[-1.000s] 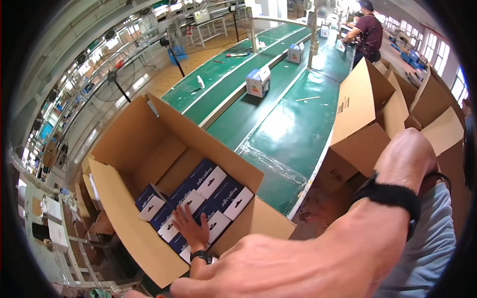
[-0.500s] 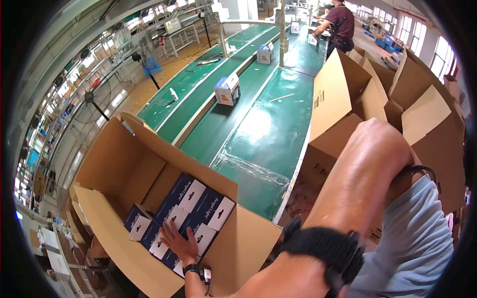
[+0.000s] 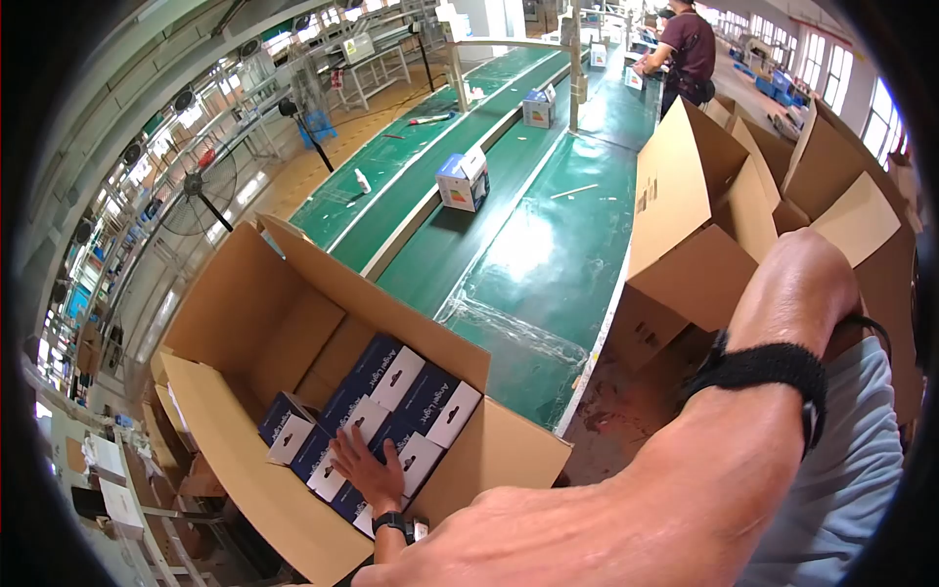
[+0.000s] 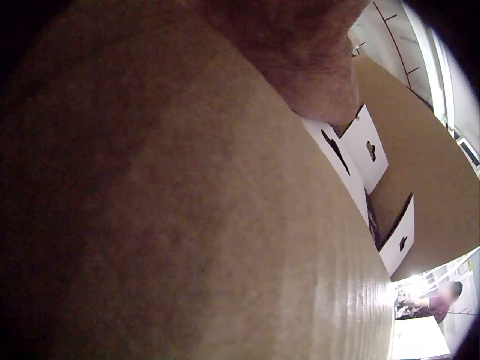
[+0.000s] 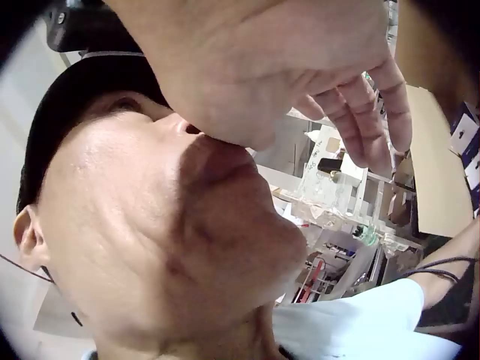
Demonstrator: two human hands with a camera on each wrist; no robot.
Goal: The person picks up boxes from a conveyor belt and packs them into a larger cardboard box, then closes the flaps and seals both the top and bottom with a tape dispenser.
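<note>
Inside an open cardboard carton [image 3: 254,489], blue-and-white "Angel Light" boxes [image 3: 396,377] stand packed side by side, their white flaps cut with hanger holes. My left hand [image 3: 374,476] rests on the near boxes, fingers spread and thumb out to the right. From the left wrist view, the carton wall fills most of the picture, with part of that hand [image 4: 307,60] above two white flaps [image 4: 367,150]. Raised close to the face is my right hand [image 5: 300,75], its fingers loosely bent and holding nothing. In the head view its back looms large at the bottom.
A green conveyor [image 3: 548,235] runs away beyond the carton, carrying several blue-and-white boxes such as the nearest one [image 3: 463,181]. Open empty cartons [image 3: 685,205] stand at the right. Farther off, a person [image 3: 690,49] works beside the belt.
The head view shifted left-to-right and back slightly. My right forearm dipped lower half a second ago and has come up again, its hand back in view. The left hand stays on the boxes.
</note>
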